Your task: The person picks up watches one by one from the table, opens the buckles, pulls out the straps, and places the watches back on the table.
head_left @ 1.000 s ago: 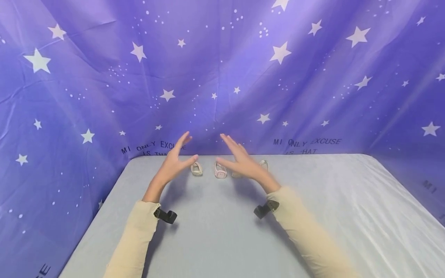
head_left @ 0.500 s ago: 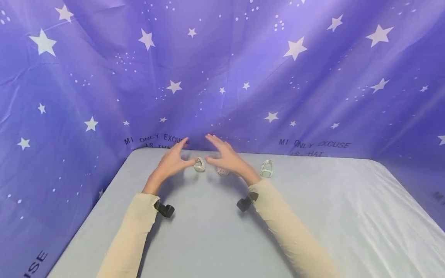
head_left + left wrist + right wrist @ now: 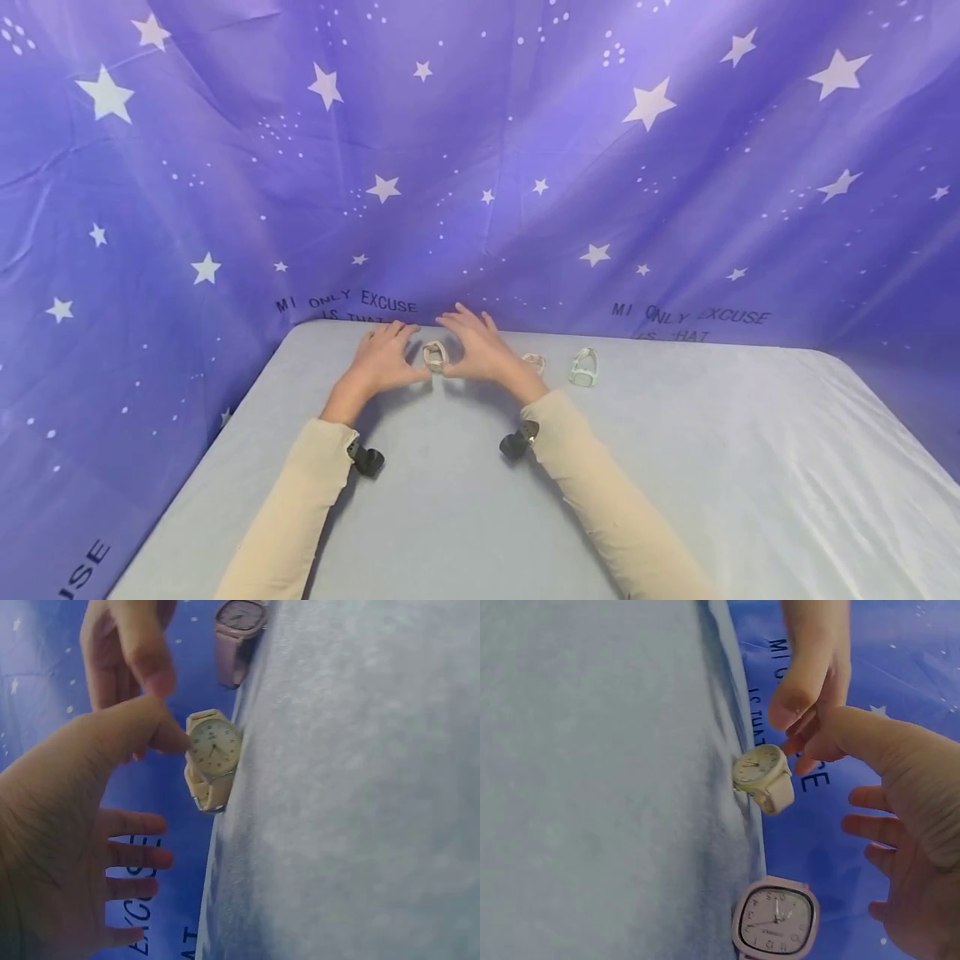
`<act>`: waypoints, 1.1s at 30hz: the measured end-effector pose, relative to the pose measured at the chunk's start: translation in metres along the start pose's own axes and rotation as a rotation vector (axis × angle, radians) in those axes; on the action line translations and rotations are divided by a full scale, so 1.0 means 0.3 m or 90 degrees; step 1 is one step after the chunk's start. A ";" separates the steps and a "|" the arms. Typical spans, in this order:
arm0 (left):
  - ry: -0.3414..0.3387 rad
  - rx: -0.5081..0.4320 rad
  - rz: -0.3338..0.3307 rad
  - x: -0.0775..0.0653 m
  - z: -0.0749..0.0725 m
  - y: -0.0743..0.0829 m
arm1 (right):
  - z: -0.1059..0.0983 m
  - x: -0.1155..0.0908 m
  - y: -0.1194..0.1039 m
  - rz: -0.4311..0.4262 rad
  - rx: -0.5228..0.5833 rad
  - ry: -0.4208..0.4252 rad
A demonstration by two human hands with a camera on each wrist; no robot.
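A cream wristwatch (image 3: 215, 748) with a round dial and buckled strap stands near the far edge of the table. In the head view, my left hand (image 3: 382, 362) is on its left and my right hand (image 3: 482, 350) on its right. Both hands have their fingers spread and thumbs pointing inward at the watch. The left wrist view shows the left thumb tip right at the dial's rim. Beside the cream one is a pink wristwatch (image 3: 776, 919) with a squarish dial; the right hand hides it in the head view.
Farther right along the back of the table stand a pale wristwatch (image 3: 535, 362), partly behind the right hand, and a light green wristwatch (image 3: 583, 377). A purple star-patterned curtain (image 3: 480, 150) hangs behind the grey-blue cloth-covered table (image 3: 450, 517).
My right hand has moved left, and both hands have come lower and closer together around the cream wristwatch. The green wristwatch, partly covered before, now shows fully.
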State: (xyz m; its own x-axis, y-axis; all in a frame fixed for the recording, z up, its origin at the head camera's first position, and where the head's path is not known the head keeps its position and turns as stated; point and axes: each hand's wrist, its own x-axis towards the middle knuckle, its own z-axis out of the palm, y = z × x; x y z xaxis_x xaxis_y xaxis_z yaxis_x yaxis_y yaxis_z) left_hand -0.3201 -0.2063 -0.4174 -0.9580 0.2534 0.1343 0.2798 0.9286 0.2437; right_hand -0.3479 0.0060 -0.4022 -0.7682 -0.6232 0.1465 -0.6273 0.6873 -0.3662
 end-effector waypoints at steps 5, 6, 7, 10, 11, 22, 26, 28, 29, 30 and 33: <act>-0.013 0.062 0.003 0.007 0.024 0.016 | 0.009 0.004 -0.011 -0.009 -0.079 0.011; -0.017 0.066 0.001 0.008 0.028 0.018 | 0.009 0.007 -0.014 -0.008 -0.091 0.008; -0.019 0.068 0.001 0.009 0.031 0.020 | 0.009 0.009 -0.016 -0.006 -0.104 0.003; -0.026 0.064 -0.002 0.011 0.038 0.023 | 0.011 0.019 -0.021 0.002 -0.127 -0.015; -0.028 0.062 -0.002 0.012 0.040 0.023 | 0.012 0.022 -0.022 0.004 -0.130 -0.021; -0.057 0.040 -0.019 0.010 0.047 0.028 | 0.042 0.046 -0.013 0.017 -0.143 -0.053; -0.058 0.034 -0.021 0.011 0.050 0.027 | 0.048 0.051 -0.008 0.021 -0.141 -0.060; -0.052 0.031 -0.015 0.012 0.057 0.025 | 0.049 0.051 -0.006 0.023 -0.134 -0.064; -0.049 0.029 -0.012 0.012 0.059 0.024 | 0.050 0.051 -0.004 0.023 -0.129 -0.066; -0.043 0.027 -0.007 0.013 0.062 0.023 | 0.051 0.050 -0.002 0.024 -0.124 -0.068; -0.030 0.014 0.006 0.014 0.069 0.024 | 0.053 0.048 0.006 0.025 -0.108 -0.070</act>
State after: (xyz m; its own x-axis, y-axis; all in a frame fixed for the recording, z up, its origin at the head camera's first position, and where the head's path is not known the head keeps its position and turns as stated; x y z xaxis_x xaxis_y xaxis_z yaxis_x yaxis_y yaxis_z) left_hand -0.3234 -0.1929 -0.4351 -0.9571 0.2749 0.0912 0.2886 0.9315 0.2215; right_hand -0.3579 -0.0076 -0.4153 -0.7800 -0.6250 0.0300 -0.6164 0.7593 -0.2087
